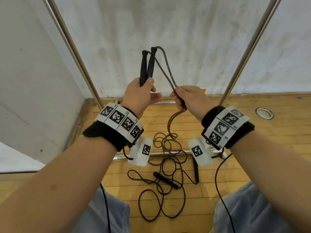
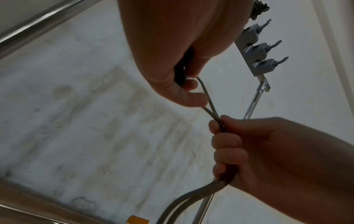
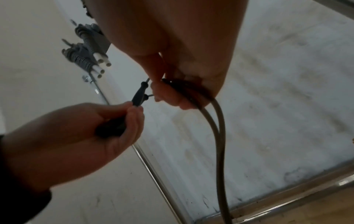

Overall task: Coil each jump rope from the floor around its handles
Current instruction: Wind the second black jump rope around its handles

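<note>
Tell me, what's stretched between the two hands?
Two strands of the grey rope run from the tops of the black handles in the left hand down to the right hand. The head view shows it best.

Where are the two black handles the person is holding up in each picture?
Head: black handles upper centre, rising from the left hand.
Left wrist: only a dark sliver inside the fist, top centre.
Right wrist: left of centre, tips poking out.
Shared landmark: the grey cord.

Head view looking down, wrist views close, upward, perhaps sharing both hands (image 1: 189, 96)
</note>
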